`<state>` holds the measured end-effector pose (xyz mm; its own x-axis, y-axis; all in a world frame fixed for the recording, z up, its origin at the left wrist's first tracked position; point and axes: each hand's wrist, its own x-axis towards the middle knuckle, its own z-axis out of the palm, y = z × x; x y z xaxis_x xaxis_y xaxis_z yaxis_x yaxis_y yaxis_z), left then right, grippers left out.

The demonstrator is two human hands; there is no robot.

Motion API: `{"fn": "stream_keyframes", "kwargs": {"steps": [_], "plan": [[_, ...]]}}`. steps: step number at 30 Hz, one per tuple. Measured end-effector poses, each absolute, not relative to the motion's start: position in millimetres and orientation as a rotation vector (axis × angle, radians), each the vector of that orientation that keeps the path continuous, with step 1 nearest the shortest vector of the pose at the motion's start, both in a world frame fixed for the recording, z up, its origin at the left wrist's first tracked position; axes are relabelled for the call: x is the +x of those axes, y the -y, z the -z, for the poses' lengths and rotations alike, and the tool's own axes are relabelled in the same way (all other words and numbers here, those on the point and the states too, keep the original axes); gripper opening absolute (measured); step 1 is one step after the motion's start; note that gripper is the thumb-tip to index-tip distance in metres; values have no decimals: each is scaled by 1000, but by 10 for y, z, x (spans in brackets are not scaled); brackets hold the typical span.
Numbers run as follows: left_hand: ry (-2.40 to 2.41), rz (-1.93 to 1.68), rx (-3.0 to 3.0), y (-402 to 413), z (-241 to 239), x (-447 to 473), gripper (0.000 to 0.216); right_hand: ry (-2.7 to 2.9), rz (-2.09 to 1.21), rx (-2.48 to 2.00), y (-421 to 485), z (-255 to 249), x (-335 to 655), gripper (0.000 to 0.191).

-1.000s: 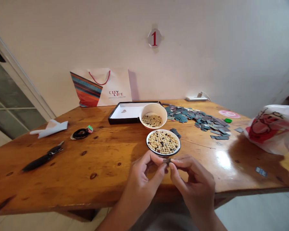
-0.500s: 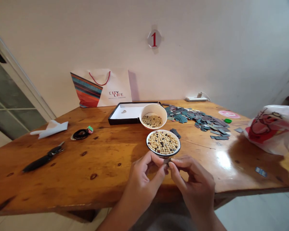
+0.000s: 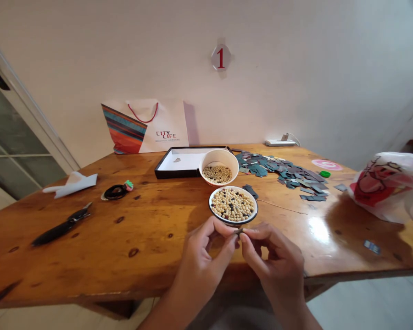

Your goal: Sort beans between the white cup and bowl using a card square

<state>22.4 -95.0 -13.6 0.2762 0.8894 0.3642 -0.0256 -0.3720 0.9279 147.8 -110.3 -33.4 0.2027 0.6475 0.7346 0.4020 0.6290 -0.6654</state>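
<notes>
My left hand (image 3: 206, 254) and my right hand (image 3: 273, 259) meet at the near edge of the wooden table (image 3: 89, 238). Both pinch one small dark piece (image 3: 239, 231) between thumb and fingertips. Just beyond them stands a dark-rimmed bowl (image 3: 233, 205) of pale beads with a few dark ones. A white bowl (image 3: 219, 166) holding fewer beads sits behind it. A thin string (image 3: 282, 207) lies on the table to the right of the bowl.
A heap of dark card pieces (image 3: 282, 172) spreads at the back right. A black-edged tray (image 3: 184, 161) and a paper bag (image 3: 144, 124) stand by the wall. A plastic bag (image 3: 388, 183) is far right; a dark tool (image 3: 60, 227), black ring (image 3: 115, 191) and tissue (image 3: 72, 182) lie left.
Both hands stay pinched on the small piece, with only slight finger shifts. The view has tilted a little, so things sit slightly lower in the picture.
</notes>
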Motion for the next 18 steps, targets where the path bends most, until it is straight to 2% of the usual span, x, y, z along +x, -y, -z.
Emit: {"fn": "stream_keyframes", "kwargs": {"steps": [18], "plan": [[-814,-1267,1595,933,152,237,10,1409,-226,-983,1098,334,1489,7]]}}
